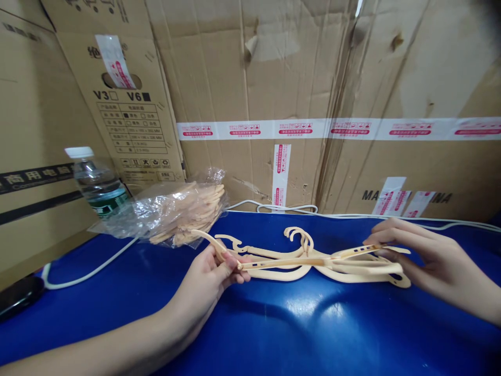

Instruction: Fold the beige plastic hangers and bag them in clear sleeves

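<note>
1. Head view, and here's the hanger (289, 262), mid-frame, strung between both hands above the blue table (297, 334), its long axis running left to right with the right side tipping up slightly.
2. Left hand (219, 271): thumb and fingers pinching the hanger's left joint, one curved arm poking out toward the upper left.
3. Right hand (434, 261), over at right of frame: fingertips closed on the other end, though the exact contact is partly hidden. Neither hand is clearly nearer; each has its own end.
4. Just behind and below, more hangers (277, 274), hooks curling up at centre; whether they touch the held one, I can't tell.
5. Materials now: smooth, cream plastic, slim slotted bars, rounded hooks. The table throws back a glossy shine.
6. Left of centre, a crinkled clear bag (144, 214) packed with peach-coloured pieces, a ribbed bottle (102, 190) behind it; creased brown cardboard (242, 94) fills the top.
</note>
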A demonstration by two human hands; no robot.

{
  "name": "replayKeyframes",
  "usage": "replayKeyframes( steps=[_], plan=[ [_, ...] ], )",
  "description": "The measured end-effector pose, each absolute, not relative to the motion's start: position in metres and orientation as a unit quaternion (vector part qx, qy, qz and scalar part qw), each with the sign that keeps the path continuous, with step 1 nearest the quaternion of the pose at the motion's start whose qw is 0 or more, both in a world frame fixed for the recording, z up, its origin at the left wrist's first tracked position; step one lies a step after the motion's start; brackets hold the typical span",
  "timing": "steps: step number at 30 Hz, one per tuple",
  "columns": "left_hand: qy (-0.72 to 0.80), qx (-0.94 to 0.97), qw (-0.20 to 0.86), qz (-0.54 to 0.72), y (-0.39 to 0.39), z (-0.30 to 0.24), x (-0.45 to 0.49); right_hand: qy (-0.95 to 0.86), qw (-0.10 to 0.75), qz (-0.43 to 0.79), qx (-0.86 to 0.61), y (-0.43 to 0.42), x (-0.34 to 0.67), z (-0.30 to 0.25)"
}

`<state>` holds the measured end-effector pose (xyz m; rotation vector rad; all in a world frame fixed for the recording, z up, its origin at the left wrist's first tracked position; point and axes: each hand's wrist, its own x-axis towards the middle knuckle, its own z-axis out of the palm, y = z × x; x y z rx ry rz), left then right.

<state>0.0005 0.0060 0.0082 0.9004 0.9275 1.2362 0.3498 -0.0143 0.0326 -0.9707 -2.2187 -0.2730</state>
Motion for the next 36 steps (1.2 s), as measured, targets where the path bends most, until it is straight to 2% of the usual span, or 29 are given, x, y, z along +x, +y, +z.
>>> replayKeyframes(
  steps=[4,10,23,36],
  plan=[
    [0.417,0.357,0.653,0.522,0.004,0.010,0.002,-0.856,0.336,-0.133,-0.369,-0.011,0.358,0.033],
    [0.333,0.404,0.689,0.502,0.004,0.007,0.002,-0.860,0.321,-0.127,-0.375,-0.004,0.370,0.031],
    [0.369,0.395,0.705,0.459,0.000,0.007,0.004,-0.849,0.332,-0.151,-0.381,-0.008,0.367,0.032],
    [0.399,0.426,0.632,0.509,0.003,0.005,0.003,-0.858,0.345,-0.129,-0.359,-0.016,0.349,0.038]
  ],
)
